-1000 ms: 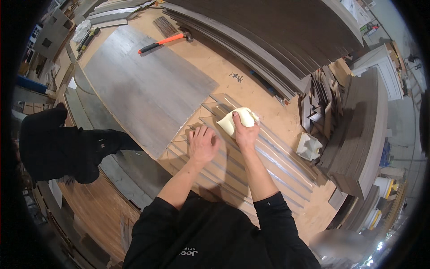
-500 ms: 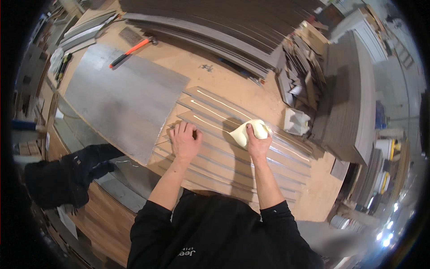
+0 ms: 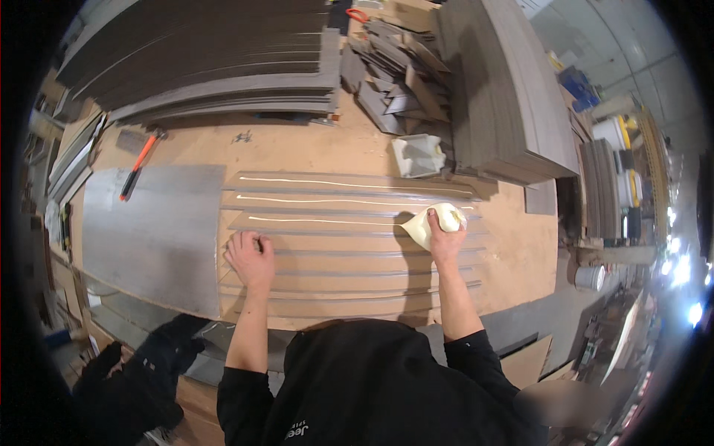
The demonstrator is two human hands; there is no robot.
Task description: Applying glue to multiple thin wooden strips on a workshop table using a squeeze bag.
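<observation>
My right hand (image 3: 446, 241) is wrapped round a squeeze bag (image 3: 425, 225) full of a pale yellow paste, like a piping bag. Its tip points left, at the end of a pale bead (image 3: 327, 221) on the third narrow strip from the far side. The two strips beyond carry similar beads, such as the farthest one (image 3: 320, 181). Several parallel grey-edged strips (image 3: 335, 262) lie side by side across the table. My left hand (image 3: 251, 259) rests at their left ends, fingers bent and slightly apart, holding nothing I can see.
A grey flat panel (image 3: 149, 238) lies left on the tan table (image 3: 520, 253), with an orange-and-black hammer (image 3: 140, 165) at its far edge. Stacked dark boards (image 3: 208, 67), a heap of offcuts (image 3: 398, 74), a whitish container (image 3: 418, 156) and tall stacked panels (image 3: 494, 97) stand beyond.
The view has turned and shifted. My right hand has moved the bag rightward along the third strip, and the bead there is longer. My left hand stays near the strips' left ends.
</observation>
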